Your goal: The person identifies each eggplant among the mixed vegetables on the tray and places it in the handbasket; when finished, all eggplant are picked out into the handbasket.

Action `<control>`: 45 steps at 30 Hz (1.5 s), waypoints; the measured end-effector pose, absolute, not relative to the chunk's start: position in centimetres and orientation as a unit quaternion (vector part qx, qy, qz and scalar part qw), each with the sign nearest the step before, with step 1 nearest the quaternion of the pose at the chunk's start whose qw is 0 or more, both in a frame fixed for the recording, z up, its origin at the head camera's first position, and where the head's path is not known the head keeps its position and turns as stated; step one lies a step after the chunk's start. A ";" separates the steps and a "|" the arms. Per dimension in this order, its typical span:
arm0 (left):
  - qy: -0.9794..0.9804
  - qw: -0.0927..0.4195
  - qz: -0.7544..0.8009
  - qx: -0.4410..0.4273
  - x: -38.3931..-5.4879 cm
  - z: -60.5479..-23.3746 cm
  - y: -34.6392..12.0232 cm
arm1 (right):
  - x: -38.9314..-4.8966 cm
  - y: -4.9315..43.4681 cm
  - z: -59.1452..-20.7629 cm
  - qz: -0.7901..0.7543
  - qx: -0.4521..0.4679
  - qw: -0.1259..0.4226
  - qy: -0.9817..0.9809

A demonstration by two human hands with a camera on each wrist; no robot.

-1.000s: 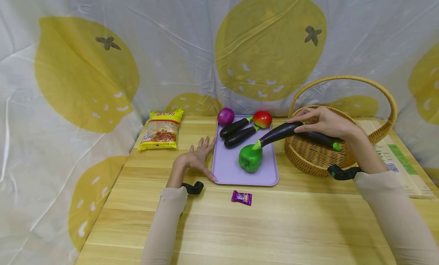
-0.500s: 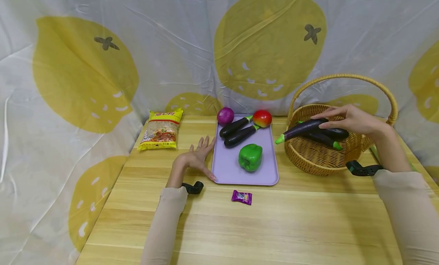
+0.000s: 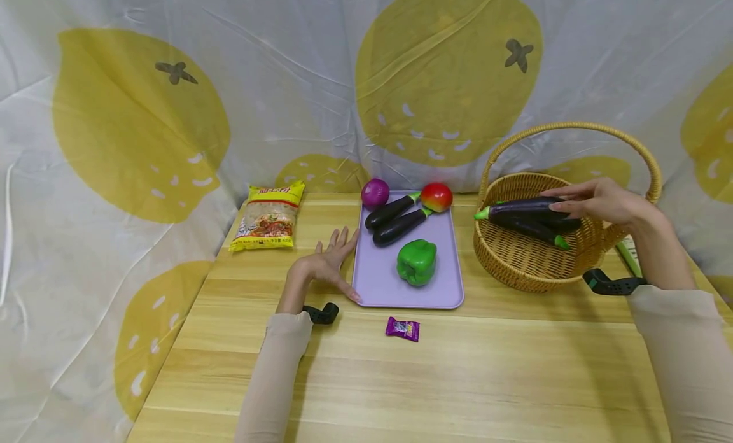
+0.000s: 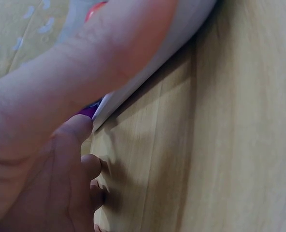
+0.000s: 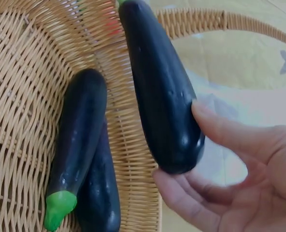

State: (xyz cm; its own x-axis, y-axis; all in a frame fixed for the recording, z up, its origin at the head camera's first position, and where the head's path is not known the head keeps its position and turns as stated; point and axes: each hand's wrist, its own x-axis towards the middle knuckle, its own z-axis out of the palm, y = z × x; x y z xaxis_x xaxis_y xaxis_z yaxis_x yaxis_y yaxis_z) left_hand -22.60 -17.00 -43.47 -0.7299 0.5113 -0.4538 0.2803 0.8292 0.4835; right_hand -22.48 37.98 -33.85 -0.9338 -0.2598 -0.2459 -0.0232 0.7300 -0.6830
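Note:
My right hand [image 3: 615, 204] pinches an eggplant [image 5: 162, 92] by its thick end, thumb on one side and fingers on the other. The eggplant is over the wicker basket [image 3: 515, 274], its green stem pointing left at the rim. Two more eggplants [image 5: 78, 130] lie inside the basket below it. On the left, my left hand [image 3: 326, 265] has its fingers spread, with thumb and fingertips at the left edge of the lilac tray [image 3: 372, 290]. That tray bears two eggplants [image 3: 399, 226], a green bell pepper [image 3: 417, 263] and a red-yellow fruit [image 3: 436, 196]; a purple onion [image 3: 375, 193] sits at its back left corner.
A yellow food packet [image 3: 269, 216] lies at the back left of the wooden table [image 3: 458, 379]. In front of the tray is a small purple wrapped candy [image 3: 403, 329]. The basket's tall handle [image 3: 572, 125] arches above it, and a lemon-print cloth [image 3: 286, 67] hangs behind.
My right hand has carried the eggplant rightward from above the bell pepper to over the basket, and the eggplant now lies more level. My left hand stays at the tray's edge.

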 end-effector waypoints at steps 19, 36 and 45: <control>0.910 0.296 0.197 0.214 -22.7 -43.6 -17.0 | -22.8 38.0 -34.7 -0.346 -0.039 0.232 0.908; 0.911 0.293 0.196 0.213 -22.6 -43.8 -17.1 | -23.0 37.2 -35.5 -0.343 -0.037 0.257 0.903; 0.911 0.294 0.195 0.213 -22.7 -43.8 -17.1 | -23.9 37.1 -35.9 -0.310 -0.099 0.273 0.905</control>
State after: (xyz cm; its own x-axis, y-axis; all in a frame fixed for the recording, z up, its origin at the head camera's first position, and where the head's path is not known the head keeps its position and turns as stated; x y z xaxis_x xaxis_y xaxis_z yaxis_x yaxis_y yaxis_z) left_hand -22.67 -17.06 -43.78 -0.7360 0.5030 -0.4531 0.2728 0.8329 0.4815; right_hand -23.89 37.11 -35.91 -0.8311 -0.3493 -0.4328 -0.0101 0.7875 -0.6162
